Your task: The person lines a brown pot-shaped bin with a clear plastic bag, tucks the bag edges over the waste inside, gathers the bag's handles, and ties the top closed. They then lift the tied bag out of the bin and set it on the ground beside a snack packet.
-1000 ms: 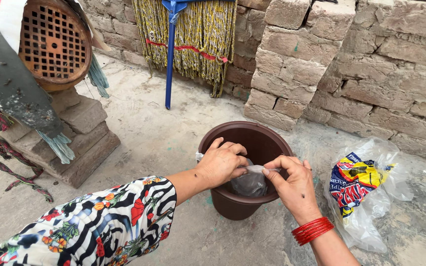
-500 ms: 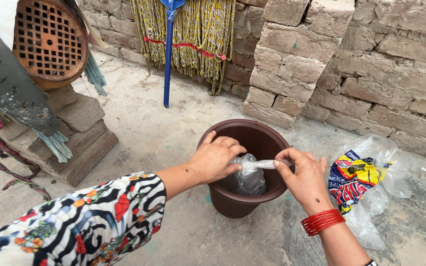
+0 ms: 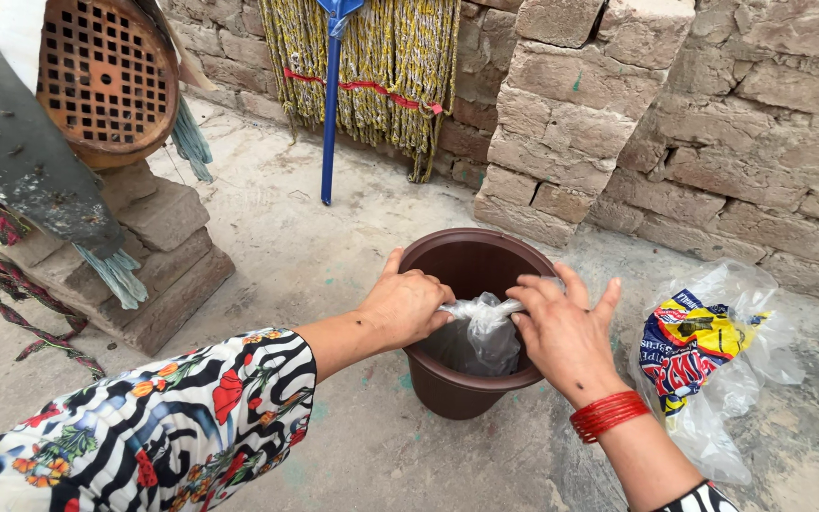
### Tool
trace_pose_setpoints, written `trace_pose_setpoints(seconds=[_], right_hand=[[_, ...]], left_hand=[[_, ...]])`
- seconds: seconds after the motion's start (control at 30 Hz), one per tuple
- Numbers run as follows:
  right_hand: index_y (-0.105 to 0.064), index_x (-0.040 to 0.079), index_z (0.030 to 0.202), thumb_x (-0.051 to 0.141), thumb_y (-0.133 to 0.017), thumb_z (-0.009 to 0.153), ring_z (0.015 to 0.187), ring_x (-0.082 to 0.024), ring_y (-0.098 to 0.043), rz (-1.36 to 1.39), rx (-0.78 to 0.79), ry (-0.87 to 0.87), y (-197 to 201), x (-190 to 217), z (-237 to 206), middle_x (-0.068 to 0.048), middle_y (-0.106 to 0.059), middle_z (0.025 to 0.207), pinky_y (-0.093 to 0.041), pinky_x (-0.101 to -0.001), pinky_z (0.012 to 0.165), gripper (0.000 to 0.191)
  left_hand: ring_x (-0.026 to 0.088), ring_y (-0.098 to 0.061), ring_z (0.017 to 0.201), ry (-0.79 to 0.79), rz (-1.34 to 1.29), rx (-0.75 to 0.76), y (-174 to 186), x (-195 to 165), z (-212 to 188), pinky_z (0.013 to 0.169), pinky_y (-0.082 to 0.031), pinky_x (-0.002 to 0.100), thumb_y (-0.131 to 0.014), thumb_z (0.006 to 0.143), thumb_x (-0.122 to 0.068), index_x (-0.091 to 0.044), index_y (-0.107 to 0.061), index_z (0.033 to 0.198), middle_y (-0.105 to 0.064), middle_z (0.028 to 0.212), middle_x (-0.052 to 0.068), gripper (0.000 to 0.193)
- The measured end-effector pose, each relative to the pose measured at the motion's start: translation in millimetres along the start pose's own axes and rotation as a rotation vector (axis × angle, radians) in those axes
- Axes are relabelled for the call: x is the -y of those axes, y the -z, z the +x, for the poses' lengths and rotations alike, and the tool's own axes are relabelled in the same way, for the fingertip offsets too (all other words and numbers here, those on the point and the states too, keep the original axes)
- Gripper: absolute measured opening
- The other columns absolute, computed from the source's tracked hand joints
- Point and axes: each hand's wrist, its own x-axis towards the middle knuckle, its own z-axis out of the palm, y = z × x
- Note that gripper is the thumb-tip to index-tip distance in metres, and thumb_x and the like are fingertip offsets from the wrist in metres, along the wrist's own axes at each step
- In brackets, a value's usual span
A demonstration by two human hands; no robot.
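A dark brown plastic flower pot [image 3: 466,256] stands on the concrete floor. Over its near rim I hold a small clear plastic bag [image 3: 485,334], knotted at the top. My left hand [image 3: 408,305] grips one twisted end of the bag. My right hand [image 3: 561,332] pinches the other end, so the neck is stretched level between them. The bag's body hangs down inside the pot. Red bangles circle my right wrist.
A clear bag holding a yellow, blue and red packet [image 3: 703,351] lies on the floor right of the pot. A brick wall [image 3: 675,142] runs behind, with a blue-handled string mop [image 3: 334,104] leaning on it. Stacked bricks [image 3: 158,256] and a rusty perforated round grate [image 3: 106,76] stand left.
My hands have drawn apart and pulled the bag's neck taut and level. The bag has sunk a little lower into the pot.
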Motion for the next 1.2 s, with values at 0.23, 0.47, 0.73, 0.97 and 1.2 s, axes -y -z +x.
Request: trace_pose_setpoints(seconds=[0.23, 0.47, 0.73, 0.97, 1.2], right_hand=[[-0.069, 0.025, 0.125, 0.029, -0.068, 0.088, 0.139, -0.025, -0.042, -0.055, 0.12, 0.012, -3, -4, 4, 0.005, -0.064, 0.129, -0.006, -0.0796, 0.111, 0.037], [-0.074, 0.027, 0.118, 0.036, -0.065, 0.09, 0.124, -0.02, -0.052, -0.008, 0.14, -0.049, -1, -1, -3, 0.005, -0.066, 0.108, -0.007, -0.077, 0.115, 0.03], [-0.076, 0.028, 0.11, 0.037, -0.062, 0.093, 0.121, -0.021, -0.053, -0.003, 0.094, -0.062, -2, -5, -5, 0.005, -0.066, 0.103, -0.008, -0.0765, 0.115, 0.024], [-0.077, 0.026, 0.107, 0.034, -0.061, 0.094, 0.119, -0.022, -0.055, -0.003, 0.061, -0.06, -10, -15, -5, 0.005, -0.067, 0.105, -0.008, -0.0766, 0.115, 0.022], [-0.078, 0.026, 0.103, 0.033, -0.062, 0.094, 0.118, -0.022, -0.056, -0.018, 0.025, -0.058, -14, -23, -5, 0.005, -0.068, 0.104, -0.009, -0.0768, 0.115, 0.019]], left_hand=[[0.024, -0.062, 0.118, 0.005, 0.045, 0.013, 5, -3, -2, 0.121, -0.013, 0.065, -0.062, 0.096, -0.04, -0.021, -0.071, 0.122, -0.071, 0.112, 0.004, 0.034], [0.025, -0.06, 0.118, -0.046, 0.159, 0.048, 5, -4, -2, 0.122, -0.012, 0.063, -0.068, 0.088, -0.051, -0.017, -0.071, 0.122, -0.069, 0.112, 0.005, 0.047], [0.026, -0.062, 0.108, -0.179, 0.283, -0.099, -11, 4, 2, 0.122, -0.012, 0.064, -0.062, 0.096, -0.035, -0.015, -0.075, 0.105, -0.067, 0.1, 0.004, 0.026], [0.024, -0.064, 0.104, -0.246, 0.34, -0.171, -10, 7, 3, 0.123, -0.014, 0.062, -0.06, 0.095, -0.027, -0.016, -0.077, 0.101, -0.068, 0.094, 0.003, 0.021], [0.023, -0.065, 0.1, -0.274, 0.396, -0.184, -8, 6, 0, 0.123, -0.015, 0.06, -0.059, 0.096, -0.031, -0.016, -0.077, 0.1, -0.069, 0.091, 0.003, 0.024]])
